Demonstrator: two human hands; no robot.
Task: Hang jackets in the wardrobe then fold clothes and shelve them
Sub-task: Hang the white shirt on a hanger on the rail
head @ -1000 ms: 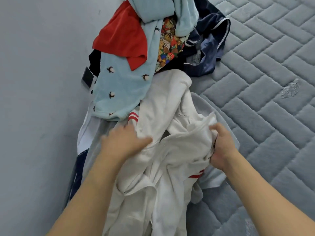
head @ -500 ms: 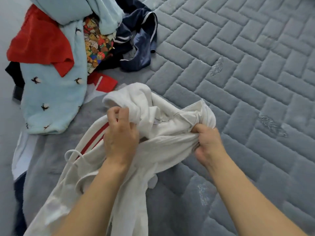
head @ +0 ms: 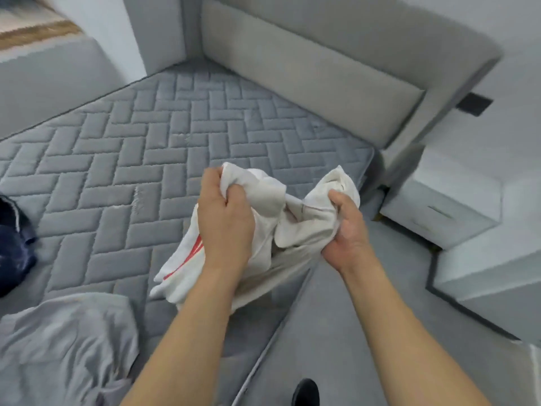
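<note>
White jacket (head: 275, 218) with red stripes is hanging bunched above the grey quilted mattress (head: 123, 148) edge, the left hand (head: 225, 227) and right hand (head: 345, 230) both clutching its fabric.

The white garment (head: 272, 218) is now lifted clear of the pile and held bunched over the bed's (head: 123, 159) edge, gripped by the left hand (head: 225, 221) and right hand (head: 345, 230); the headboard (head: 307, 80) and nightstand (head: 445, 200) are brought into view

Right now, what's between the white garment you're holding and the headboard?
In the head view, only bare quilted mattress lies between the white garment, gripped by the left hand and right hand, and the headboard.
</note>
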